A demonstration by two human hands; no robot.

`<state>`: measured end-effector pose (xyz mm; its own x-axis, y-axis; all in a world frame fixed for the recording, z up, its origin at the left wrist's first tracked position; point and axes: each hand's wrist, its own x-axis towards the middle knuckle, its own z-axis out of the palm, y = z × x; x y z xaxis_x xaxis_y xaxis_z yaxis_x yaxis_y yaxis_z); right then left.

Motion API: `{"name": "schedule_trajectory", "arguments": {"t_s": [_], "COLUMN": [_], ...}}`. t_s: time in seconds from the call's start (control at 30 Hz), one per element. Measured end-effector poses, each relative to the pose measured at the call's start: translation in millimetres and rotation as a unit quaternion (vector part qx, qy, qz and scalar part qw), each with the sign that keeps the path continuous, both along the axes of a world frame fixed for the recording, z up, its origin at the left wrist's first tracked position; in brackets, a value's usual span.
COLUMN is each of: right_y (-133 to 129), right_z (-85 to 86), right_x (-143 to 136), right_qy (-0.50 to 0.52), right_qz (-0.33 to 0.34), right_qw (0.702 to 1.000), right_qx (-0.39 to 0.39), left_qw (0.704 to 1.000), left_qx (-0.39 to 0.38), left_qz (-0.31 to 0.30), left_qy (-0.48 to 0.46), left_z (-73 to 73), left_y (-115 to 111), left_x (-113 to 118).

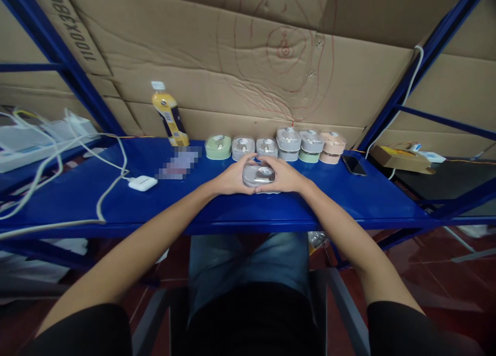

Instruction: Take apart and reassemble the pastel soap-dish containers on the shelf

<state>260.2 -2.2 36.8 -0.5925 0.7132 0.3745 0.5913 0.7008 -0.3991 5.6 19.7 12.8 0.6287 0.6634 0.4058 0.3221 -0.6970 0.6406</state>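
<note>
A small grey container with a clear lid (259, 175) is held between both hands above the front part of the blue table (147, 203). My left hand (233, 178) wraps round its left side, and my right hand (285, 177) wraps round its right side. The thumbs and fingertips of the two hands nearly meet. Behind the hands stands a row of similar containers: a green one (218, 147), a grey one (243, 148), another grey one (267, 148), then stacked pairs in grey (288, 143), grey over green (311, 145) and pink (332, 146).
A yellow bottle (170, 118) stands at the back left, near a blurred packet (179, 163). White cables (101, 196) and a white case (142, 183) lie at the left. A phone (354, 165) rests right of the row. Beyond it is an open cardboard box (403, 159).
</note>
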Motion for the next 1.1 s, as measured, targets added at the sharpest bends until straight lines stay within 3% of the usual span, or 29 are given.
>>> {"name": "schedule_trajectory", "arguments": {"t_s": [0.27,0.43,0.57,0.73,0.87,1.0,1.1], "right_y": [21.0,31.8,35.0,38.6,42.3,38.8,29.6], "right_z": [9.7,6.2,1.6,1.2,0.7,1.7,6.1], "right_x": [42.8,56.7,55.6,56.7,59.1,59.3,55.6], "right_qy": [0.157,0.204,0.203,0.214,0.227,0.224,0.185], "right_qz": [-0.131,-0.195,-0.191,-0.192,-0.187,-0.175,-0.109], "right_qw": [0.979,0.959,0.960,0.957,0.955,0.958,0.976], "right_qx": [0.014,0.008,0.004,0.031,0.032,0.033,0.035], "left_qw": [0.989,0.983,0.989,0.984,0.978,0.984,0.988], "left_qx": [0.095,0.120,0.105,0.105,0.080,0.100,0.118], "left_qz": [0.022,0.020,0.052,0.146,0.191,0.139,0.077], "left_qy": [0.110,0.140,0.093,0.000,0.010,0.041,0.055], "left_z": [-2.0,0.3,1.6,4.7,4.2,3.0,2.7], "left_y": [-1.0,-8.1,-2.0,13.3,17.4,9.2,-0.2], "left_x": [-5.8,-2.9,-5.9,-16.7,-21.3,-15.8,-7.8]}}
